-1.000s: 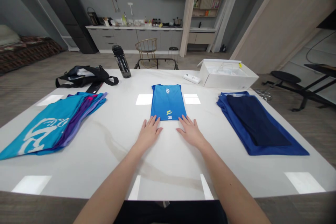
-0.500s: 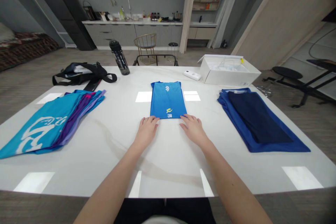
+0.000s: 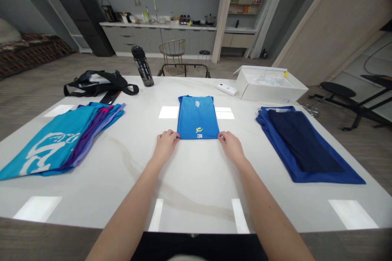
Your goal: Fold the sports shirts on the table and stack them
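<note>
A blue T-shirt [image 3: 197, 118], folded into a narrow rectangle, lies flat in the middle of the white table [image 3: 196, 179]. White and yellow-green prints show on it. My left hand [image 3: 167, 142] pinches its near left corner between thumb and fingers. At the near right corner my right hand [image 3: 230, 144] holds the hem in the same kind of pinch. The near edge is stretched straight between both hands and rests on or very close to the tabletop.
To the left lies a pile of turquoise and purple shirts [image 3: 58, 142]; to the right, a stack of navy and blue shirts [image 3: 303, 142]. Farther back are a black bag [image 3: 101, 83], a dark bottle [image 3: 142, 67], a small white device [image 3: 226, 89] and an open white box [image 3: 269, 89].
Both hands have moved outward from the shirt's near edge to its corners. Their fingers, spread flat before, are now pinched on the cloth. The camera view has shifted slightly.
</note>
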Demonstrator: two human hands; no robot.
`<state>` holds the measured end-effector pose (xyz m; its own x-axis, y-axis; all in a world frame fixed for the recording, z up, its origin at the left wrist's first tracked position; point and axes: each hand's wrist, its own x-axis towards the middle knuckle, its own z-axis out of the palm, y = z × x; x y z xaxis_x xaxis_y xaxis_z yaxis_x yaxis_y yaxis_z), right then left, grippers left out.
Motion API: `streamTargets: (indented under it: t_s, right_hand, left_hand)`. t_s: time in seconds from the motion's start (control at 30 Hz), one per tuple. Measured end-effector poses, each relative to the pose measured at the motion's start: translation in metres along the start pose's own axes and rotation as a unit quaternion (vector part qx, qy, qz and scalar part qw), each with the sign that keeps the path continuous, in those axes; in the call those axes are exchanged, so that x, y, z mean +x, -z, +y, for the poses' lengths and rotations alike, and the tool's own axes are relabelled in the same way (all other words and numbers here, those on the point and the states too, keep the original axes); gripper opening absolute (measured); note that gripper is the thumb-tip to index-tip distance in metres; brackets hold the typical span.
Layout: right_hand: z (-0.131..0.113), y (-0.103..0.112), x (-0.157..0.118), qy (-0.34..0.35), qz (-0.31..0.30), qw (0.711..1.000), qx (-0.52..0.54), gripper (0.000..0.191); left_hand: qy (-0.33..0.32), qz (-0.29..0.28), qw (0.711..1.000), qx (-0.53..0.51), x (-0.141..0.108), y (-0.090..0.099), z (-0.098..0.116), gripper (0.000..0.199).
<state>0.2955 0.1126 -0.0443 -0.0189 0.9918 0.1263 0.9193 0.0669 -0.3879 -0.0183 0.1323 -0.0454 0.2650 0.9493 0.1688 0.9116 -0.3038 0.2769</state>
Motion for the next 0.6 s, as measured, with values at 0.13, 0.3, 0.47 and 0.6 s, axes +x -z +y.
streamTargets:
  t_s: [0.13, 0.3, 0.47, 0.6]
  right_hand:
    - [-0.003, 0.004, 0.000, 0.013, -0.024, 0.999, -0.026, 0.022]
    - [-0.005, 0.026, -0.015, 0.017, -0.134, 0.990, 0.049, 0.022]
    - [-0.006, 0.061, -0.039, -0.002, -0.330, 0.937, 0.111, 0.017]
    - [-0.007, 0.071, -0.042, -0.002, -0.421, 0.894, 0.154, 0.013]
  left_hand:
    - [0.015, -0.027, 0.999, 0.032, 0.002, 0.001, 0.003, 0.025]
    - [-0.027, -0.100, 0.994, 0.045, -0.011, 0.013, 0.007, 0.030]
    - [-0.036, -0.269, 0.958, -0.095, -0.039, 0.047, 0.009, 0.024]
    - [-0.003, -0.371, 0.907, -0.200, -0.045, 0.071, 0.015, 0.020]
